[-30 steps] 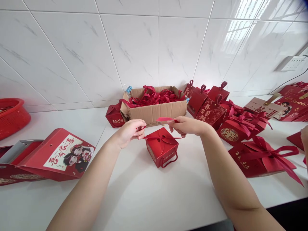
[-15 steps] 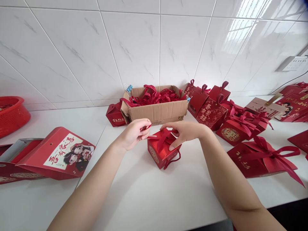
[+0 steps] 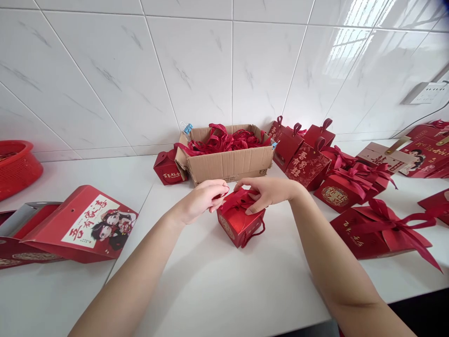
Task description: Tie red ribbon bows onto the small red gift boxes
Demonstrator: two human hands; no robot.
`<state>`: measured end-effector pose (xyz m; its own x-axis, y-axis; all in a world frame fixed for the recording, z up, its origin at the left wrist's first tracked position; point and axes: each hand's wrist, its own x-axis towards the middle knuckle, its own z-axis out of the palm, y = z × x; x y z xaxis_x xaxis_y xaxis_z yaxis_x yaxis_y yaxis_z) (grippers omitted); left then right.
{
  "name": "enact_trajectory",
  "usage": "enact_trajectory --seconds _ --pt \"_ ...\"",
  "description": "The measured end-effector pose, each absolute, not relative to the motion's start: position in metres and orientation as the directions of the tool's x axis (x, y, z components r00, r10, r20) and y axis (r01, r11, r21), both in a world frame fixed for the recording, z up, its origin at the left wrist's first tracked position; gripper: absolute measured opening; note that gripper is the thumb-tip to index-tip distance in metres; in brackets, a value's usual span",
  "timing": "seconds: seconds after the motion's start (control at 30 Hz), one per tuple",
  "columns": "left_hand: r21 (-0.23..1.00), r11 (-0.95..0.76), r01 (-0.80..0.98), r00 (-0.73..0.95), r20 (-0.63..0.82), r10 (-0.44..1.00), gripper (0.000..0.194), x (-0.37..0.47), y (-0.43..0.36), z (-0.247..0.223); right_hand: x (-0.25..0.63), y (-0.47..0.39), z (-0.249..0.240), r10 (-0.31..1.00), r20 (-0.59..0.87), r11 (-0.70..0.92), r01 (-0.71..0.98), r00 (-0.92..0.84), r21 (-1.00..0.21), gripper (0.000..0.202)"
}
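Fingers of the left hand (image 3: pixel 201 201) are curled in with their tips drawn together at a length of satiny red ribbon (image 3: pixel 234 202), which they appear to pinch; the right hand (image 3: pixel 271 193) arches across from the other side, thumb and forefinger spread apart over the box top, and whether it grips a fold of the ribbon cannot be told. Beneath them, a small red cardboard box (image 3: pixel 238 227) with a glossy top and crisp edges sits upright on the smooth white table (image 3: pixel 210 290), set at an angle, the ribbon lying in soft loops across its top. A twisted red cord handle (image 3: pixel 254 235) droops against its side. Just behind stands an open, ragged-edged brown carton (image 3: pixel 229 164), heaped with tangled, shiny ribbons (image 3: pixel 228 141); a blue metal binder clip (image 3: pixel 188 128) bites one corner. A second small red box (image 3: pixel 167 168) touches its left end. To the right cluster boxes with looped handles (image 3: pixel 307 164) and a wide box tied with a floppy bow (image 3: pixel 379 229). Far left are a flat-panelled box printed with a cartoon couple (image 3: pixel 87 224) and a perforated red plastic basket (image 3: pixel 21 168). Glossy, grey-veined white tiles (image 3: pixel 196 70) form the wall.
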<state>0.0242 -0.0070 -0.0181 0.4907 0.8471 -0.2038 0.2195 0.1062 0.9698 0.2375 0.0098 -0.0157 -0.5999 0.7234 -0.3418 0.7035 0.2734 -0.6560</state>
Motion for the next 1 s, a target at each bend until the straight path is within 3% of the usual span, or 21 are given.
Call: enact_trajectory --seconds 0.13,0.27,0.4,0.63,1.0 --pt "0.97 0.107 0.218 0.487 -0.203 0.849 0.029 0.024 -0.007 -0.017 0.237 0.009 -0.016 0.704 -0.372 0.225 0.686 -0.605 -0.692 0.066" --pt "0.981 0.044 0.186 0.484 -0.131 0.865 0.03 0.016 -0.004 -0.012 0.239 0.008 -0.018 0.732 -0.326 0.145 0.604 -0.598 -0.784 0.043" --pt "0.982 0.037 0.185 0.485 -0.124 0.866 0.032 0.009 -0.004 -0.007 0.243 0.007 -0.019 0.788 -0.277 0.093 0.552 -0.549 -0.828 0.038" --pt "0.964 0.096 0.247 0.488 -0.209 0.848 0.03 0.013 -0.005 -0.008 0.248 0.009 -0.022 0.812 -0.308 0.044 0.578 -0.496 -0.815 0.036" --pt "0.944 -0.02 0.328 0.464 -0.143 0.874 0.03 0.005 0.005 -0.009 0.245 0.005 -0.015 0.795 -0.346 -0.008 0.562 -0.498 -0.827 0.037"
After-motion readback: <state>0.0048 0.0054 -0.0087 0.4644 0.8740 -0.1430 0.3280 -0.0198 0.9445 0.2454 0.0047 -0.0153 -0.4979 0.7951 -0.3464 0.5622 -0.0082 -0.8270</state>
